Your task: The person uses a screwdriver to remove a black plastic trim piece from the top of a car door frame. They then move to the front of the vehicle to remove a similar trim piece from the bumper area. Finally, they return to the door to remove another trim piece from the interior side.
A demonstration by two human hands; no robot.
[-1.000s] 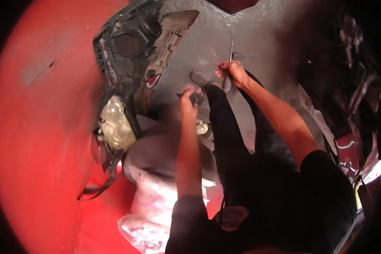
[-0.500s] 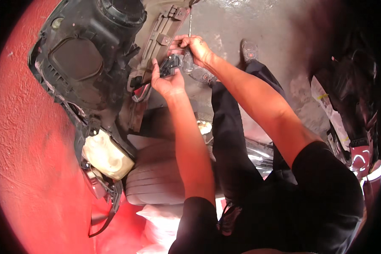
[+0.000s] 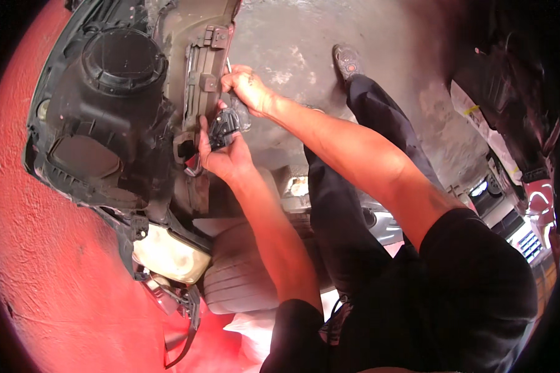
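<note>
My left hand [image 3: 229,160] is cupped around a small black mechanism [image 3: 225,126] with metal bits on it, thumb on one side and fingers on the other. Just above it, my right hand [image 3: 247,89] is closed around a thin metal rod [image 3: 228,64], whose tip points away from me; its other end is hidden in the fist. Both hands are close to the right side of a long brownish-grey ribbed panel [image 3: 196,81]. A small red-edged piece [image 3: 194,165] sits near my left fingers, at the panel's lower end.
A large black lamp housing [image 3: 121,112] stands left of the panel, against a red textured wall [image 3: 37,261]. Nearer are a yellowed lamp [image 3: 171,255] and a tyre [image 3: 236,273]. My shoe [image 3: 346,60] rests on the grey floor [image 3: 292,37]. Dark car parts [image 3: 510,118] stand at the right.
The view has shifted, so the hands and panel appear further left and my hands lower. My left hand still holds the mechanism. Less of the rod shows above my right fist.
</note>
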